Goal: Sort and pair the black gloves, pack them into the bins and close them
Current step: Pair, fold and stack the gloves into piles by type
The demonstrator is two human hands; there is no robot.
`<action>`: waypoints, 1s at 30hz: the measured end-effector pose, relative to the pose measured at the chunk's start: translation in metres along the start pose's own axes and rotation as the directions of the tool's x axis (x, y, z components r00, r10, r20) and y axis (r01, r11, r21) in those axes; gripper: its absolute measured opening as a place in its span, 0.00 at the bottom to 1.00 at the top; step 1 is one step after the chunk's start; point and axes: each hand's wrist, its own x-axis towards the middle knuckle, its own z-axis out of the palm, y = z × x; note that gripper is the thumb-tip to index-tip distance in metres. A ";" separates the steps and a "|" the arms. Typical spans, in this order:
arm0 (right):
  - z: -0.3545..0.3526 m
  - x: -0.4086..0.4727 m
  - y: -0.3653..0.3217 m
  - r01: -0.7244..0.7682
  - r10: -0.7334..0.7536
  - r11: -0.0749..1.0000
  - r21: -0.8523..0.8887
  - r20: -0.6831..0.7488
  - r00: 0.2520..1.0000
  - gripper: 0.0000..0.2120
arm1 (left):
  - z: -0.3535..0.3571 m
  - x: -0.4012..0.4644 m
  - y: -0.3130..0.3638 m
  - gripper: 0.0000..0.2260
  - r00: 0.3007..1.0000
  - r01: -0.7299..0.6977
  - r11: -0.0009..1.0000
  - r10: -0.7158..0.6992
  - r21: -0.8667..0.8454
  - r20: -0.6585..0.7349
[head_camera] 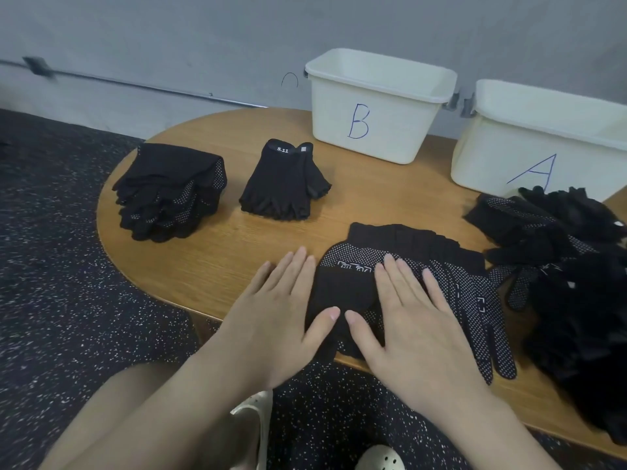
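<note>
A stack of black gloves with white grip dots (454,286) lies at the table's near edge. My right hand (410,317) lies flat on it, fingers straight. My left hand (278,307) rests flat beside the stack, its thumb touching the top glove's dark fold (339,290). At the far left sits a pile of dotted gloves (169,191). A stack of fingerless gloves (288,181), labelled S.11, stands next to that pile. A loose heap of black gloves (570,266) covers the right side. Two white bins stand open at the back, marked B (376,106) and A (543,144).
The wooden table (237,239) has a rounded left end, with speckled dark floor (51,266) beyond it. A grey wall with a thin rail (135,84) runs behind the bins. My knees and pale shoes (258,422) show below the table edge. No bin lids are in view.
</note>
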 end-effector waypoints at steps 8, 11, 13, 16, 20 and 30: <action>-0.015 0.017 0.006 0.046 -0.009 0.974 0.221 -0.165 0.986 0.36 | -0.010 0.021 -0.016 0.26 0.967 -0.028 0.972 -0.033 -0.233 -0.253; -0.016 0.031 0.004 0.113 -0.061 0.955 0.273 -0.192 0.980 0.26 | -0.009 0.031 -0.019 0.21 0.957 -0.006 0.973 -0.061 -0.230 -0.282; -0.016 0.039 0.003 0.124 -0.076 0.952 0.281 -0.173 0.982 0.23 | -0.009 0.035 -0.022 0.18 0.970 0.005 0.963 -0.070 -0.271 -0.233; -0.018 0.048 0.003 0.119 -0.079 0.946 0.301 -0.142 0.987 0.21 | -0.012 0.038 -0.025 0.12 0.983 0.017 0.926 -0.084 -0.376 -0.162; -0.024 0.057 0.006 0.125 -0.106 0.931 0.342 -0.073 0.992 0.23 | -0.018 0.036 -0.028 0.09 0.987 -0.037 0.824 -0.060 -0.565 -0.152; -0.028 0.058 0.018 0.157 -0.162 0.932 0.325 -0.014 0.987 0.25 | -0.015 0.037 -0.033 0.07 0.997 -0.047 0.833 0.010 -0.552 -0.070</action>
